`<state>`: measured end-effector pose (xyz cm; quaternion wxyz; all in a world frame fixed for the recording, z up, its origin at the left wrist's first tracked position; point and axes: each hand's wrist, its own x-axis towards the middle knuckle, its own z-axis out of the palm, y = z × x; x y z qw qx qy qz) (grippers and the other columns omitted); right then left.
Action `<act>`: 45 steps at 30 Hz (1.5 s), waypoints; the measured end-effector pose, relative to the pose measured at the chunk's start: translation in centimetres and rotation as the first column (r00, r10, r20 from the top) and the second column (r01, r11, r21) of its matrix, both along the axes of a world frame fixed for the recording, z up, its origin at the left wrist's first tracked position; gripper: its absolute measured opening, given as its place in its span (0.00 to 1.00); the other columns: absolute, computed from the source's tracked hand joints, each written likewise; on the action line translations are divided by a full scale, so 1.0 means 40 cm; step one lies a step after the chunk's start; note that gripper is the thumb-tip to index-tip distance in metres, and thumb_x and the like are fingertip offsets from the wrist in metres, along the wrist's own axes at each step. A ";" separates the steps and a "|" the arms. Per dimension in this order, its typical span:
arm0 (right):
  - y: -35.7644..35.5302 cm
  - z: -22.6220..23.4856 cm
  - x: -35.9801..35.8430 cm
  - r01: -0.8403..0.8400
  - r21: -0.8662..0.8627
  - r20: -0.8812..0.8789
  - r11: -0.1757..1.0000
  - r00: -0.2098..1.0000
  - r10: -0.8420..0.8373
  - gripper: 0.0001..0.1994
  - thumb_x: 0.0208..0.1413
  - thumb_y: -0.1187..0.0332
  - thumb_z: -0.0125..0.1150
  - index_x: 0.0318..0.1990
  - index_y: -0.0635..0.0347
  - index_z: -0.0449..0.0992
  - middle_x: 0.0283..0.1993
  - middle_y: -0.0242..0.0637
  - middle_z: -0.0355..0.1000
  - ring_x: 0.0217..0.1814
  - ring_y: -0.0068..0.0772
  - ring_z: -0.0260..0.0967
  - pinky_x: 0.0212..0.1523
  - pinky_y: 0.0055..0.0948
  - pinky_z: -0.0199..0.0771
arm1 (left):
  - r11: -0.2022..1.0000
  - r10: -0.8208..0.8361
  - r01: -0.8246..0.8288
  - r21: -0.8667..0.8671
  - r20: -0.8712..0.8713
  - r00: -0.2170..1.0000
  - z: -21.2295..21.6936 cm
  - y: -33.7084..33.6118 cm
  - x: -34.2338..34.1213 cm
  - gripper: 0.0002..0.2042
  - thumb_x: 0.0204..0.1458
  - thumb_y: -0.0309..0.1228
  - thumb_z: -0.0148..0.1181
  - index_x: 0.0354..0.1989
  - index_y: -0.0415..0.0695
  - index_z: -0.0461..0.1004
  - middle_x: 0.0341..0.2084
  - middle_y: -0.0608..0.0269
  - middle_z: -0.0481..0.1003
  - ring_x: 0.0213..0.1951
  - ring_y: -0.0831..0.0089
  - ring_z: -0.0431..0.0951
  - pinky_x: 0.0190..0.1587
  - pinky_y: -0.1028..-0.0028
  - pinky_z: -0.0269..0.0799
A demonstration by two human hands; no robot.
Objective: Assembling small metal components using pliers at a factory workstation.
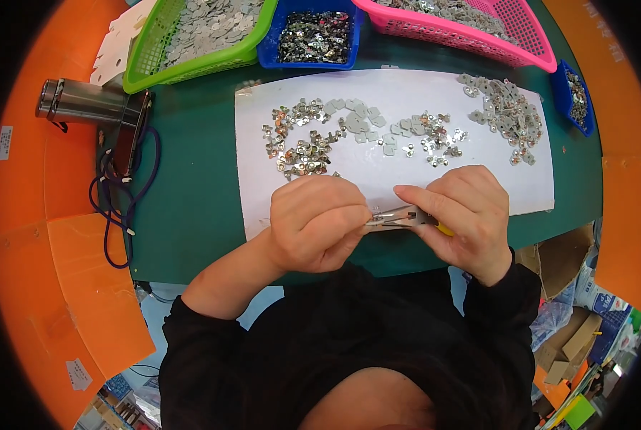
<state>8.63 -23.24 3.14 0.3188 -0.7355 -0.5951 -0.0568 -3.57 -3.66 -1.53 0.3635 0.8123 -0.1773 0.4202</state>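
Observation:
My right hand (471, 215) is closed around a pair of pliers (399, 216) with a steel head and a yellow grip, its jaws pointing left. At the jaw tips, my left hand (317, 221) is closed in a pinch; its fingers hide most of whatever lies between them. Both hands are over the near edge of a white sheet (399, 172). Just beyond them lie small shiny metal fittings (307, 154), flat grey plates (362, 118) and another scatter of metal fittings (438, 140). At the sheet's right is a heap of assembled-looking grey and metal pieces (510, 115).
Along the back stand a green basket (259, 49) of grey discs, a blue bin (264, 54) of small metal parts and a pink basket (471, 46). Another blue bin (587, 127) is at right. A steel flask (91, 102) and dark cord (155, 154) lie left on the green table (191, 208).

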 end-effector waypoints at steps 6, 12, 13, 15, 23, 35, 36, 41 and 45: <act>-0.012 0.015 0.014 0.043 -0.087 -0.045 0.995 0.998 -0.047 0.21 0.33 0.72 0.73 0.42 0.53 0.83 0.27 0.30 0.71 0.30 0.33 0.68 0.34 0.31 0.64 | 0.995 0.003 -0.015 -0.098 -0.122 0.992 0.014 0.001 -0.014 0.07 0.43 0.17 0.63 0.31 0.38 0.75 0.24 0.58 0.74 0.22 0.64 0.76 0.24 0.72 0.70; 0.000 0.013 -0.009 0.106 -0.012 0.151 0.994 0.983 -0.103 0.24 0.33 0.68 0.72 0.46 0.50 0.82 0.31 0.25 0.69 0.34 0.30 0.68 0.38 0.32 0.67 | 0.955 -0.103 -0.011 -0.296 -0.365 0.925 0.026 -0.009 -0.033 0.02 0.57 0.18 0.53 0.32 0.35 0.71 0.27 0.57 0.74 0.26 0.73 0.72 0.31 0.79 0.67; 0.005 0.011 -0.010 0.115 -0.017 0.186 0.993 0.976 -0.110 0.24 0.34 0.68 0.72 0.47 0.51 0.81 0.31 0.25 0.69 0.33 0.30 0.68 0.37 0.31 0.67 | 0.938 -0.121 -0.022 -0.345 -0.388 0.914 0.029 -0.013 -0.034 0.03 0.59 0.19 0.52 0.32 0.35 0.71 0.27 0.58 0.72 0.27 0.75 0.71 0.32 0.80 0.66; 0.008 0.006 -0.012 0.122 -0.023 0.220 0.992 0.969 -0.114 0.25 0.34 0.67 0.71 0.48 0.51 0.81 0.31 0.25 0.68 0.33 0.30 0.68 0.37 0.31 0.67 | 0.918 -0.139 -0.037 -0.394 -0.409 0.902 0.031 -0.020 -0.039 0.04 0.60 0.20 0.51 0.32 0.35 0.70 0.27 0.60 0.71 0.27 0.77 0.70 0.32 0.81 0.64; 0.022 0.002 -0.014 0.150 -0.052 0.375 0.987 0.919 -0.119 0.23 0.39 0.67 0.68 0.48 0.54 0.81 0.28 0.25 0.64 0.29 0.27 0.64 0.33 0.29 0.64 | 0.697 -0.229 -0.178 -0.695 -0.450 0.863 0.013 -0.048 -0.033 0.07 0.62 0.22 0.52 0.30 0.35 0.70 0.23 0.61 0.71 0.24 0.77 0.75 0.28 0.79 0.71; 0.030 0.011 -0.018 0.124 -0.045 0.283 0.991 0.953 -0.106 0.23 0.38 0.67 0.69 0.48 0.54 0.81 0.27 0.26 0.62 0.29 0.28 0.63 0.31 0.29 0.61 | 0.917 -0.055 -0.133 -0.376 -0.450 0.891 0.021 -0.024 -0.039 0.10 0.65 0.24 0.45 0.30 0.34 0.69 0.22 0.61 0.69 0.23 0.77 0.71 0.27 0.78 0.68; 0.031 0.014 -0.023 0.124 -0.045 0.282 0.991 0.953 -0.107 0.23 0.38 0.67 0.69 0.48 0.54 0.81 0.27 0.26 0.62 0.29 0.28 0.63 0.31 0.29 0.61 | 0.917 -0.055 -0.133 -0.376 -0.451 0.891 0.021 -0.026 -0.039 0.10 0.65 0.24 0.45 0.30 0.34 0.69 0.22 0.61 0.69 0.23 0.77 0.71 0.27 0.78 0.68; 0.031 0.012 -0.031 0.153 -0.093 0.336 0.984 0.935 -0.114 0.30 0.27 0.74 0.71 0.49 0.56 0.81 0.26 0.28 0.63 0.27 0.31 0.61 0.31 0.31 0.61 | 0.840 -0.108 -0.191 -0.508 -0.501 0.859 0.025 -0.036 -0.042 0.11 0.65 0.25 0.46 0.30 0.35 0.69 0.21 0.63 0.69 0.21 0.78 0.71 0.26 0.77 0.68; 0.038 0.032 -0.018 0.123 -0.114 0.453 0.986 0.889 -0.058 0.27 0.31 0.74 0.68 0.47 0.59 0.82 0.25 0.28 0.59 0.26 0.29 0.58 0.28 0.30 0.59 | 0.571 -0.368 -0.250 -0.782 -0.516 0.774 0.043 -0.041 -0.043 0.12 0.66 0.30 0.47 0.30 0.37 0.69 0.20 0.64 0.69 0.21 0.77 0.71 0.24 0.77 0.68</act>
